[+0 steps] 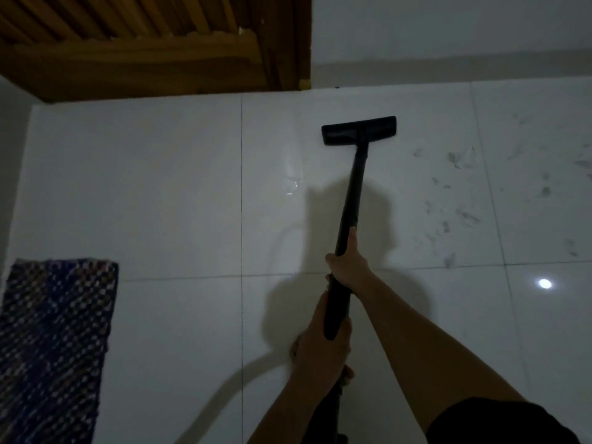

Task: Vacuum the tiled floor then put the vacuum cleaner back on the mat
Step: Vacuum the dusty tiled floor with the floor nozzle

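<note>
Both hands stacked on long black vacuum wand [350, 200]: right hand [347, 267] higher to steer, left hand [320, 344] lower to push, fingers wrapped tight. Flat black floor head [358, 130] rests on glossy white tiled floor [179, 193], near grey dust smears [461, 216] at right, probably next. Blue woven mat [54, 341] lies at left.

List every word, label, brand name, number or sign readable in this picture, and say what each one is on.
There is none to read.
Vacuum wand and floor head: plain black, no visible brand or label in this dim view.
Woven mat: only a pattern, no lettering.
Tiled floor, wall and wooden door: no text or signs.
Both hands cover part of the wand; anything printed there is hidden.
</note>
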Demonstrator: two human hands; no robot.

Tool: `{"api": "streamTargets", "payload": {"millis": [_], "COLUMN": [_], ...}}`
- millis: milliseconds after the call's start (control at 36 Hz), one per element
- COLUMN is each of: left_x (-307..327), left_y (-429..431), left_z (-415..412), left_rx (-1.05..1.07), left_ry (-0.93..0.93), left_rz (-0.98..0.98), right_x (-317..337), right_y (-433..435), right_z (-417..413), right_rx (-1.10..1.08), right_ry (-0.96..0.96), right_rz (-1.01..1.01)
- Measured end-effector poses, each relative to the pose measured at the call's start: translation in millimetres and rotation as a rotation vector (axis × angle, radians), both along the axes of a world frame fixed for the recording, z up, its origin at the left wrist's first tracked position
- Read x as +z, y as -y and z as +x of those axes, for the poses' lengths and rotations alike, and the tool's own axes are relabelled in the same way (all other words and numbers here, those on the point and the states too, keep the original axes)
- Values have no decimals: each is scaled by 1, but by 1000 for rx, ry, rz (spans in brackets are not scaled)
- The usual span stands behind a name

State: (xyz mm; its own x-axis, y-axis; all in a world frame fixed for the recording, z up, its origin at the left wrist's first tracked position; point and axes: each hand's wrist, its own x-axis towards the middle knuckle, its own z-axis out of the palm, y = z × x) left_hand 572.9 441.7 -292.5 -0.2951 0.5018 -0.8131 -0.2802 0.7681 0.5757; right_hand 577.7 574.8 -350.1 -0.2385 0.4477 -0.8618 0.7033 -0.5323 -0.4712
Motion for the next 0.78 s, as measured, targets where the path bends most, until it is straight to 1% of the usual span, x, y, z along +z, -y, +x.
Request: {"api": "streamTargets", "payload": {"millis": [56, 111, 278, 417, 556, 667, 778], "left_x": [-3, -2, -7, 4, 23, 32, 39], "left_y": [-15, -28, -59, -84, -98, -99, -108], "left_z": [-18, -32, -61, -74, -71, -56, -40], "left_rx": [27, -27, -34, -17, 3, -64, -77], "left_ry": [19, 2, 13, 51, 80, 38, 64], "left_rz": [0, 6, -8, 67, 83, 70, 79], "right_x": [-2, -3, -7, -1, 9, 18, 25], "right_y": [-15, -27, -55, -82, -90, -90, -99], "right_z": [-16, -30, -59, -69, -64, -48, -26], "right_rx": [1, -5, -30, -67, -136, -168, -189], "right_ry": [4, 6, 24, 13, -6, -3, 8], "right_rz": [8, 12, 31, 94, 160, 170, 157]}}
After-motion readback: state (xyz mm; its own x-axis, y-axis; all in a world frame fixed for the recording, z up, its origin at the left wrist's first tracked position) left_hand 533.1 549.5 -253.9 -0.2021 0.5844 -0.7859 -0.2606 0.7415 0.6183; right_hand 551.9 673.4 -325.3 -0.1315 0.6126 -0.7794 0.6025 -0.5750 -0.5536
